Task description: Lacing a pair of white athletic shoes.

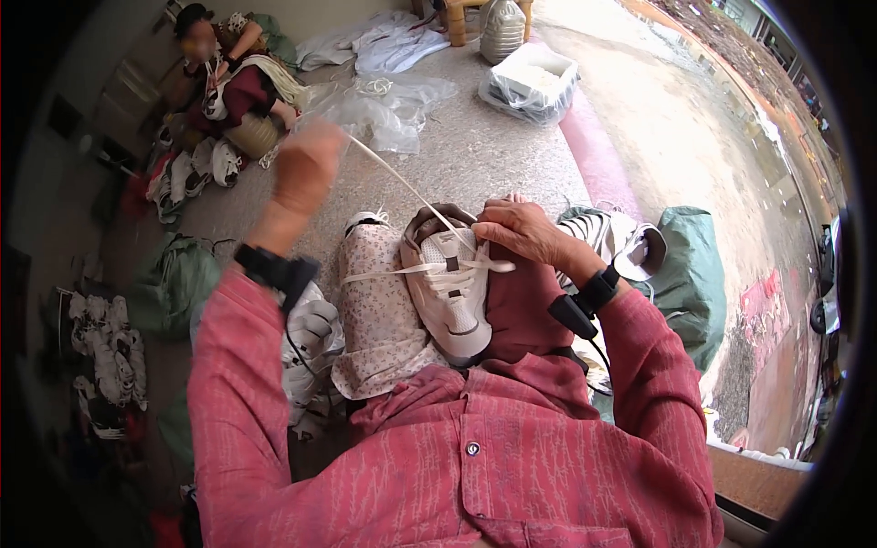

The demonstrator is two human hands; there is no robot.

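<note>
Person wearing a faded red button-up shirt with a fine pale woven pattern, 1 metal snap visible on the placket, long sleeves reaching both wrists. Each of the 2 wrists carries a black band with a small black device; thin black cables run from them.

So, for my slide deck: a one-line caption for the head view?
Left hand pulls a white lace taut from a white sneaker steadied by the right hand.

- A second person sits on the floor at the upper left, shoes piled beside them.
- Clear plastic sheeting lies crumpled on the concrete.
- A white box in a plastic bag.
- A green sack at the right.
- More white shoes at the left.
</note>
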